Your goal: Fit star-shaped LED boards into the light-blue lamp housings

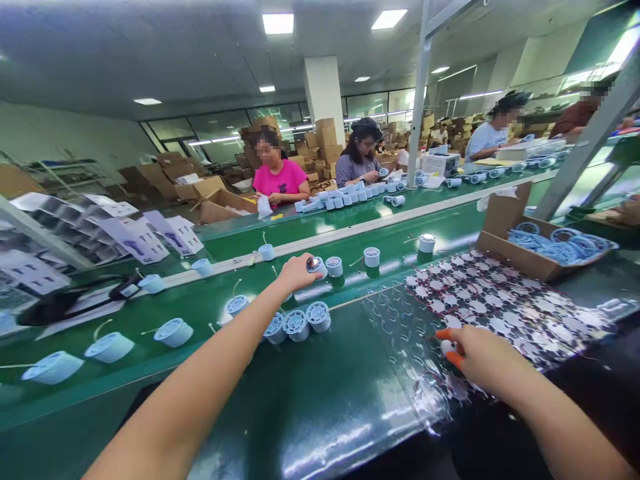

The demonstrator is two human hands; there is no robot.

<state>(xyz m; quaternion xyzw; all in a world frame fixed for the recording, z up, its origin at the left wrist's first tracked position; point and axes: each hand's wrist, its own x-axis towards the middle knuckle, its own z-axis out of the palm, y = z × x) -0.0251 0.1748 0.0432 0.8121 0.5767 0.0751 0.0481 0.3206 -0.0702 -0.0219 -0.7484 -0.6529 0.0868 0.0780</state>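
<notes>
My left hand [296, 272] reaches out over the green conveyor belt [210, 300] and closes its fingers on a small white round housing [316, 265]. A row of three similar housings [298, 324] lies just in front of the belt's near edge. My right hand [475, 357], with orange finger cots on two fingertips, pinches a small white round piece [447, 346] over a clear plastic tray sheet [425, 353]. Beyond it lies a sheet of white star-shaped parts [500, 300].
More white housings [371, 256] ride the belt, several lying on their sides at the left [109, 347]. A cardboard box of blue rings [545, 250] stands at right. Three people work across the line. Printed white cartons [135, 237] are stacked at left.
</notes>
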